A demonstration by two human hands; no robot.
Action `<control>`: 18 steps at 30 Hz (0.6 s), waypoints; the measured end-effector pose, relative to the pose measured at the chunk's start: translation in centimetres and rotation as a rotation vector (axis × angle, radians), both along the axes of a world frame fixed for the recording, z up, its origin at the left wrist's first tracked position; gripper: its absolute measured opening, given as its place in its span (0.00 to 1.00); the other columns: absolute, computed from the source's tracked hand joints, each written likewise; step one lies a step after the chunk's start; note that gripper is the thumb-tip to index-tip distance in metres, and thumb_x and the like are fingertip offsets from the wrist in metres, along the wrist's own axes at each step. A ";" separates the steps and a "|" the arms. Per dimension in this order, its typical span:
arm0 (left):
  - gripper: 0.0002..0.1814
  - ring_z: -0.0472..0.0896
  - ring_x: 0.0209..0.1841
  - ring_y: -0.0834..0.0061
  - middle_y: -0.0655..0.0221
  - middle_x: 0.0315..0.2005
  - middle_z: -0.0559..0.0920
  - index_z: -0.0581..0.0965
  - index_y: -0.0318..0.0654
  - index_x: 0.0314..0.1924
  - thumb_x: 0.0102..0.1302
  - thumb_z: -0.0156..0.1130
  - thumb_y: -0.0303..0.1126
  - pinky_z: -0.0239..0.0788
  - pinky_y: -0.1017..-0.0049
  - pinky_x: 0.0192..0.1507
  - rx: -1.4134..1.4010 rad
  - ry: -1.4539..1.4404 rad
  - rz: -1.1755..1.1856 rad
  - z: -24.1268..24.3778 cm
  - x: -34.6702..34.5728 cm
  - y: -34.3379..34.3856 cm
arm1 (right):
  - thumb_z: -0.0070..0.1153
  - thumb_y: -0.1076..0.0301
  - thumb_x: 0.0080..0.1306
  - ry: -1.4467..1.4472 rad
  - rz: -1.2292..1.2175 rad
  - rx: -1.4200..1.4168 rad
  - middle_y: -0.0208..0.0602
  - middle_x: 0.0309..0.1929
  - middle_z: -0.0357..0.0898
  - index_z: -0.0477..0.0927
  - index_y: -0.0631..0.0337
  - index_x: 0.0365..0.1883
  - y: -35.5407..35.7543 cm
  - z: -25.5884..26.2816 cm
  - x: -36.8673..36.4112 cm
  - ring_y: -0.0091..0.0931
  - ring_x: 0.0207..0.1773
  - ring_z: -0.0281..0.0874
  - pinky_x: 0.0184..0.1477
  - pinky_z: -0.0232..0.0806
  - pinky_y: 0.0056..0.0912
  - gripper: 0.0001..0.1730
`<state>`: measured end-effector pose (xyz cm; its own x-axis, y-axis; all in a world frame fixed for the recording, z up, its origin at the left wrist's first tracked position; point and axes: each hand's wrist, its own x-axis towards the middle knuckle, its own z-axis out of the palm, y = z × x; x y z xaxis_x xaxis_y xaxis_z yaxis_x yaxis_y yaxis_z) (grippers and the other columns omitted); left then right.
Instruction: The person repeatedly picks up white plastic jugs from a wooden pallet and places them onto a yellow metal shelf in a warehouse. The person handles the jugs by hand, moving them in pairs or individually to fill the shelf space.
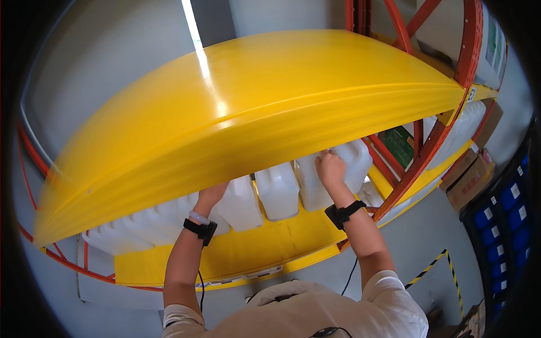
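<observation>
A row of white plastic jerrycans stands on a yellow metal shelf (270, 241), under a higher yellow shelf (270, 97). My right hand (331, 169) is curled at the top of a jerrycan (310, 190) near the right end of the row; whether it grips the handle is not plain. My left hand (213, 194) reaches under the upper shelf's edge beside another jerrycan (241, 207), its fingers hidden by that edge. Between the hands is one more jerrycan (277, 192). Both wrists wear black straps.
Orange rack uprights (422, 169) rise on the right, with a green printed box (397, 145) behind them. Farther right are cardboard boxes (469, 177) and a black rack of blue bins (503, 236). Yellow-black tape (427, 268) marks the floor.
</observation>
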<state>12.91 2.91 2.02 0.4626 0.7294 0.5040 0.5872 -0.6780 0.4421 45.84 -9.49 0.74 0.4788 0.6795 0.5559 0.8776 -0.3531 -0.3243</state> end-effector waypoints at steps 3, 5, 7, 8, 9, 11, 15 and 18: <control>0.32 0.71 0.19 0.67 0.62 0.16 0.74 0.68 0.36 0.59 0.61 0.58 0.50 0.62 0.71 0.25 0.028 0.004 -0.003 -0.1 -0.1 0.0 | 0.55 0.67 0.53 0.001 0.015 0.065 0.47 0.28 0.79 0.75 0.58 0.55 0.1 -0.2 -0.3 0.41 0.27 0.79 0.31 0.73 0.42 0.27; 0.32 0.71 0.19 0.67 0.62 0.15 0.73 0.68 0.35 0.57 0.61 0.59 0.50 0.62 0.70 0.25 0.045 -0.006 0.001 -0.4 -0.3 0.2 | 0.55 0.67 0.53 0.005 0.027 0.100 0.47 0.28 0.79 0.76 0.58 0.54 0.1 -0.2 -0.4 0.41 0.26 0.79 0.31 0.73 0.42 0.26; 0.31 0.71 0.18 0.67 0.61 0.15 0.73 0.70 0.33 0.54 0.61 0.59 0.51 0.62 0.70 0.25 0.046 -0.029 0.001 -0.6 -0.3 0.2 | 0.55 0.68 0.53 0.001 0.040 0.115 0.48 0.28 0.79 0.76 0.59 0.53 0.0 -0.3 -0.4 0.41 0.26 0.79 0.31 0.73 0.43 0.26; 0.30 0.71 0.18 0.67 0.61 0.15 0.73 0.71 0.33 0.53 0.61 0.59 0.51 0.62 0.70 0.25 0.051 -0.042 -0.003 -0.7 -0.3 0.1 | 0.55 0.68 0.53 -0.002 0.048 0.114 0.48 0.28 0.79 0.76 0.59 0.53 0.0 -0.4 -0.4 0.41 0.26 0.79 0.31 0.73 0.43 0.26; 0.29 0.70 0.18 0.66 0.60 0.15 0.73 0.72 0.32 0.50 0.61 0.59 0.51 0.62 0.69 0.24 0.072 -0.063 -0.022 -0.6 -0.2 0.1 | 0.55 0.68 0.53 -0.005 0.054 0.118 0.48 0.28 0.79 0.77 0.59 0.53 0.0 -0.4 -0.3 0.42 0.26 0.79 0.31 0.73 0.43 0.26; 0.28 0.70 0.18 0.66 0.60 0.15 0.72 0.73 0.32 0.47 0.61 0.59 0.52 0.61 0.68 0.24 0.100 -0.086 -0.039 -0.3 0.0 -0.1 | 0.55 0.68 0.53 -0.013 0.069 0.111 0.49 0.28 0.79 0.76 0.60 0.53 0.0 -0.6 -0.3 0.42 0.26 0.79 0.31 0.73 0.43 0.26; 0.26 0.68 0.16 0.67 0.62 0.15 0.72 0.75 0.31 0.43 0.61 0.60 0.50 0.58 0.67 0.22 0.131 -0.077 -0.038 0.0 0.4 -0.2 | 0.54 0.68 0.53 0.001 0.070 0.106 0.50 0.29 0.79 0.75 0.60 0.54 -0.1 -0.2 -0.3 0.43 0.27 0.79 0.32 0.73 0.44 0.27; 0.23 0.72 0.22 0.66 0.60 0.20 0.75 0.74 0.29 0.44 0.63 0.60 0.46 0.62 0.68 0.26 0.021 -0.070 -0.050 0.1 0.4 -0.1 | 0.54 0.69 0.53 0.021 0.080 0.118 0.51 0.28 0.79 0.75 0.62 0.54 -0.1 0.3 -0.3 0.44 0.26 0.79 0.30 0.73 0.44 0.27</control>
